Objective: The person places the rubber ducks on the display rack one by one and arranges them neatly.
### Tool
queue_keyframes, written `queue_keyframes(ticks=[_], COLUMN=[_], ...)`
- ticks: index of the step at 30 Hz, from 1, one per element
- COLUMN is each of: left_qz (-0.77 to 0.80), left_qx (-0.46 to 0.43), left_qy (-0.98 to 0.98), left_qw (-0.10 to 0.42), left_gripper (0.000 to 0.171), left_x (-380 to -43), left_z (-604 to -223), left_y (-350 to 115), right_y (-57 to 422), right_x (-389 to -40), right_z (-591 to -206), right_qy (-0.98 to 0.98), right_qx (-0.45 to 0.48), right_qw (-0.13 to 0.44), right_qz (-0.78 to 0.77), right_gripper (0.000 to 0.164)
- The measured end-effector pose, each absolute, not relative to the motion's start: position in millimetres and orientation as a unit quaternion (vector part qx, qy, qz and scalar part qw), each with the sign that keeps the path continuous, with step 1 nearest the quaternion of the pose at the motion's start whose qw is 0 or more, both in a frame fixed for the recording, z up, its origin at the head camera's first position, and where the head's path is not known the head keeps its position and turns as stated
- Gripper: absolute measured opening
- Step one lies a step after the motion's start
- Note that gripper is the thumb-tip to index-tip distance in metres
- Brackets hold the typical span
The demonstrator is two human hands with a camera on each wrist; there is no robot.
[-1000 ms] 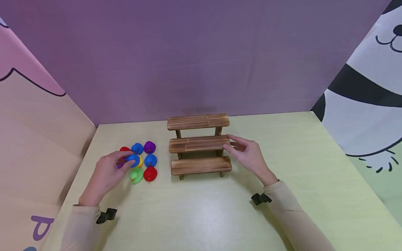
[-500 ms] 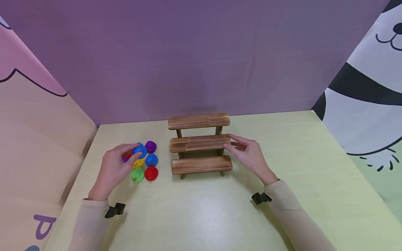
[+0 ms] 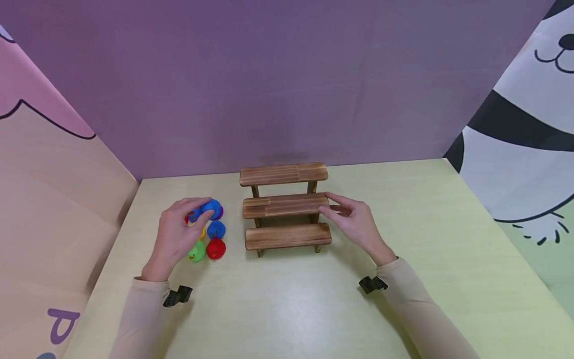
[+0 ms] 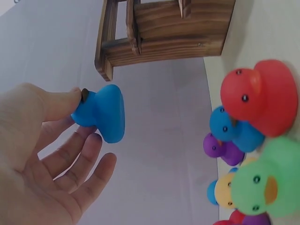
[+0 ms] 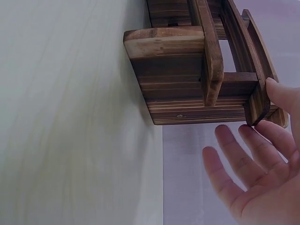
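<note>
A blue rubber duck (image 4: 108,113) is pinched between the thumb and fingertips of my left hand (image 3: 176,233), held up above the group of ducks. On the table's left side sit a red duck (image 3: 215,249), a green duck (image 3: 196,252), another blue duck (image 3: 216,230), and yellow and purple ones partly hidden by the left hand. At the centre stands a three-tier wooden shelf (image 3: 287,205). My right hand (image 3: 358,224) grips the right end of its middle tier, thumb on the front edge and fingertips at the back edge.
The pale table (image 3: 287,304) runs to a purple backdrop (image 3: 287,89) close behind the shelf. A printed side panel (image 3: 58,209) borders the left, and a panda-print panel (image 3: 515,149) the right. In the left wrist view, the purple duck (image 4: 224,148) is among the grouped ducks.
My left hand has moved right and slightly away from me, carrying the blue duck over the back of the group. The right hand has stayed on the shelf's middle tier.
</note>
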State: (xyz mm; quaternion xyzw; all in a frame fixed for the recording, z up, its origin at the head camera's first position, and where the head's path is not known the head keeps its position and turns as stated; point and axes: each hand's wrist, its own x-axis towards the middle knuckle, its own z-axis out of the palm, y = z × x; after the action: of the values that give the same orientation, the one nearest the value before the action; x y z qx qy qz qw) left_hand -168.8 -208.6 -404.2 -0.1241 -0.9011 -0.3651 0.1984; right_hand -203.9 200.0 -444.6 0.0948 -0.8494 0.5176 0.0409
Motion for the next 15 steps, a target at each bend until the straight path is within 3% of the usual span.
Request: queue_keyframes(ticks=[8,15], left_qz=[-0.38,-0.407], left_qx=[-0.125,-0.109], left_qy=[-0.896,-0.893], left_qw=[0.194,0.156], left_gripper=[0.033,0.036], left_x=[-170.2,-170.5], left_z=[-402.1,-397.4], left_y=[-198.5,-185.6], right_y=[198.7,199.7], right_x=[-204.0,-204.4], right_z=[-444.3,-446.6], right_qy=[-0.847,-0.845], right_qx=[0.096,0.092], right_qw=[0.04,0.04], right_qz=[0.521,0.525], right_gripper=[0.052,0.051])
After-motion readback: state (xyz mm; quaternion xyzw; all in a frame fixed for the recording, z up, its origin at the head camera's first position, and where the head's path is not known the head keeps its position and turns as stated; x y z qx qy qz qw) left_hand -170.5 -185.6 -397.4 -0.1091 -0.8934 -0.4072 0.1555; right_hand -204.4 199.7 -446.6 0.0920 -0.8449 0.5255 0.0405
